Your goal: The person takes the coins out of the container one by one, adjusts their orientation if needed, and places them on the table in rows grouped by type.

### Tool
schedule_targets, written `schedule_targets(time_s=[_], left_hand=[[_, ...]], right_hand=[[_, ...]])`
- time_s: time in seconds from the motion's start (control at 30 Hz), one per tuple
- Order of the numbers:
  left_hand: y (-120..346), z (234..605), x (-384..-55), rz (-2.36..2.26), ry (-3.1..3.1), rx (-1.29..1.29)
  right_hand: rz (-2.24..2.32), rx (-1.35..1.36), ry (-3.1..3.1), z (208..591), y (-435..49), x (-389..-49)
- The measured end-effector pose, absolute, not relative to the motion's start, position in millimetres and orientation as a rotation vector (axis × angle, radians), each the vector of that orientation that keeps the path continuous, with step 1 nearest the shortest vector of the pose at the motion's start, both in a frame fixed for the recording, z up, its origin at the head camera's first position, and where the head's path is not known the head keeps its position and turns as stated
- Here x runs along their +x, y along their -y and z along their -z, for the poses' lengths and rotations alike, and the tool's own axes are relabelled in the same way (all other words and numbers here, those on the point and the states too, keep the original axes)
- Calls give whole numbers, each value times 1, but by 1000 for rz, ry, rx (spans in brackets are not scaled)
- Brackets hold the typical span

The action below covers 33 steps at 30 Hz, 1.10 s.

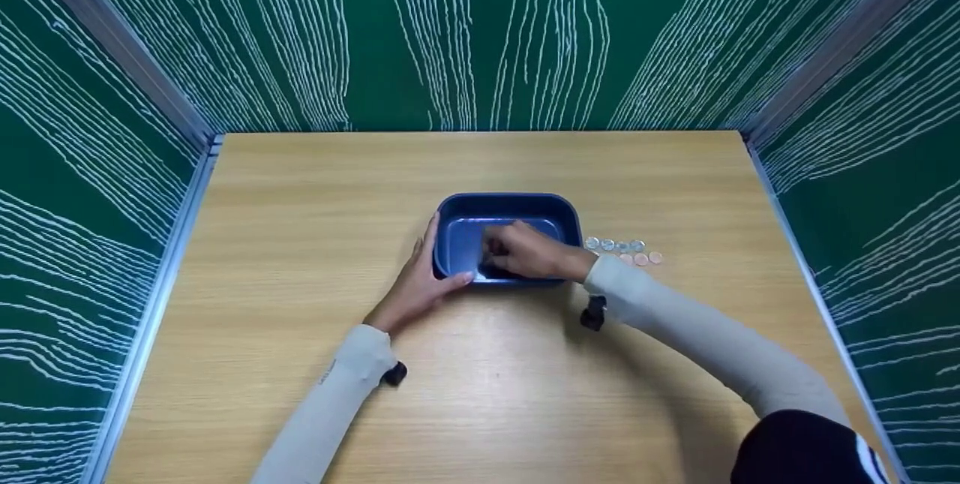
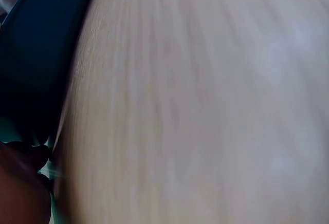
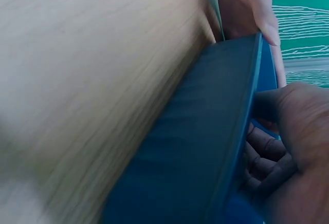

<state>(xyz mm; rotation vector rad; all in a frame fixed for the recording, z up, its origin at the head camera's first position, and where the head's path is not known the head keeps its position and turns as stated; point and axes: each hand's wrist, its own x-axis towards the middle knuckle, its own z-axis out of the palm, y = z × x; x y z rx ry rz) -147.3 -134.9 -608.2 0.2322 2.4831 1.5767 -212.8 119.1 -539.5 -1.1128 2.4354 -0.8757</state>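
A dark blue rectangular container (image 1: pixel 506 202) stands on the table. My left hand (image 1: pixel 420 289) grips its left end, thumb over the front rim and fingers along the side. Inside it is my right hand (image 1: pixel 521 250), its fingers curled and blurred by motion; whether they hold anything is hidden. The right wrist view shows the container's wall (image 3: pixel 190 131) in front of those curled fingers (image 3: pixel 264 147). Just right of the container lie a row of silver coins (image 1: pixel 607 245) and a row of copper coins (image 1: pixel 641 260), partly covered by my right wrist.
The wooden table (image 1: pixel 337 191) is bordered by green panels (image 1: pixel 367 56) with white wavy lines, at the back and both sides. Metal posts (image 1: pixel 120 41) stand at the back corners.
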Motion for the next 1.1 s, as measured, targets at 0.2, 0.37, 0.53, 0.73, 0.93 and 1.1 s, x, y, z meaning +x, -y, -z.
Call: schedule_targets(time_s=[0.2,0.37,0.53,0.73,0.93,1.1], left_hand=[[135,610,-148,-1573,-2506,238],[135,609,-147,-1570,-2511,236],[135,608,-146,-1568,-2506,233],[135,608,-146,-1573,-2511,239],[135,610,-147,-1568,-2513,232],[134,611,-147,-1582,-2507,228]], right_hand=[[905,-1084,-2449,534,-136,-206],[952,-1081,-2485,532,-149,-202],[1005,-1049,-2529,530,-162,-200],[1069,-981,-2509,526,-180,-199],[1097,-848,-2500,520,-198,-197],[1117,-736,-2503,517,-213,-196]])
